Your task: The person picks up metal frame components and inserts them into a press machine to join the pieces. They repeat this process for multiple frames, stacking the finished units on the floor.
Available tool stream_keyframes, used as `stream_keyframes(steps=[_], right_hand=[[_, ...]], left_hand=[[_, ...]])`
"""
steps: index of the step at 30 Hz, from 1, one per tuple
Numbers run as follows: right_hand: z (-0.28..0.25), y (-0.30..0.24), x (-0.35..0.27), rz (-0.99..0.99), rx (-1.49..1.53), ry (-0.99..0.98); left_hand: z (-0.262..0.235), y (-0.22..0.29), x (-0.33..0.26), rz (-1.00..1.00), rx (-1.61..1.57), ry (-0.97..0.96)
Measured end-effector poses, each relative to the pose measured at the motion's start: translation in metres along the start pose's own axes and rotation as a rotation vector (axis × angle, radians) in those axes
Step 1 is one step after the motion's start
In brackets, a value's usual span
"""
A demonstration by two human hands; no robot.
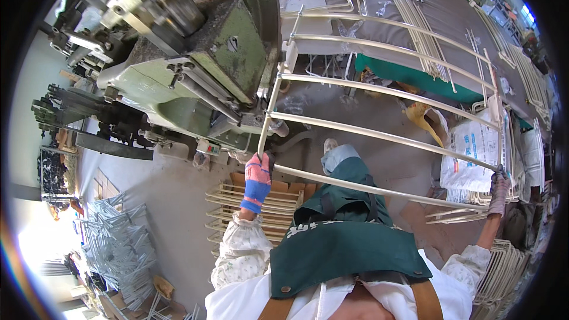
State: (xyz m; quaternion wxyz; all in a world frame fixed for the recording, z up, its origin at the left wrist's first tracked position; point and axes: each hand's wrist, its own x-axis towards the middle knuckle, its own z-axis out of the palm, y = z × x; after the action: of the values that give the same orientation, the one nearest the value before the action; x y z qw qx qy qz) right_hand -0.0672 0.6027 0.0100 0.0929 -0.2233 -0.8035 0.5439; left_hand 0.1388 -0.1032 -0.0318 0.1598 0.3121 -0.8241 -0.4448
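In front of me spans a cream-coloured metal rack frame [271, 116], ladder-like, with several crossbars between two side rails. My left hand [257, 179], in a pink and blue glove, is closed around the near end of the left rail. At the near right corner, my right hand [499, 191] wears a pale striped glove and grips the right rail. The far part of the frame reaches over a grey-covered table [379, 9]. Its left side is close to a green machine [231, 53]; I cannot tell whether they touch.
Loose cream rods [415, 29] lie on the table. Stacked cream frames [237, 201] stand beside my left forearm, with more wire frames [501, 272] at lower right. A white printed sack [471, 148] sits beneath the right rail. Grey metal frames [118, 243] are piled on the left floor.
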Motion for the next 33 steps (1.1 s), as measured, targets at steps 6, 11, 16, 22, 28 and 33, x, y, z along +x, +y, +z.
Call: stream_keyframes(steps=[6, 11, 16, 22, 28, 33], right_hand=[[0.017, -0.017, -0.023, -0.054, 0.093, 0.012], [0.002, 0.002, 0.006, 0.024, 0.136, -0.098], [0.035, -0.031, -0.018, -0.036, 0.066, -0.057], [0.031, -0.038, -0.018, 0.106, 0.092, -0.103], [0.028, -0.005, -0.005, 0.108, 0.092, -0.132], [0.040, -0.001, 0.003, 0.015, 0.100, -0.039]], left_hand=[[0.001, -0.011, 0.000, 0.002, -0.139, -0.027], [-0.001, 0.007, -0.013, 0.022, -0.042, -0.006], [-0.003, 0.009, -0.007, -0.156, -0.047, -0.134], [0.007, -0.030, -0.014, 0.123, 0.033, 0.008], [0.003, -0.008, -0.013, 0.149, 0.012, -0.014], [0.004, 0.000, -0.001, 0.725, 0.611, 0.256]])
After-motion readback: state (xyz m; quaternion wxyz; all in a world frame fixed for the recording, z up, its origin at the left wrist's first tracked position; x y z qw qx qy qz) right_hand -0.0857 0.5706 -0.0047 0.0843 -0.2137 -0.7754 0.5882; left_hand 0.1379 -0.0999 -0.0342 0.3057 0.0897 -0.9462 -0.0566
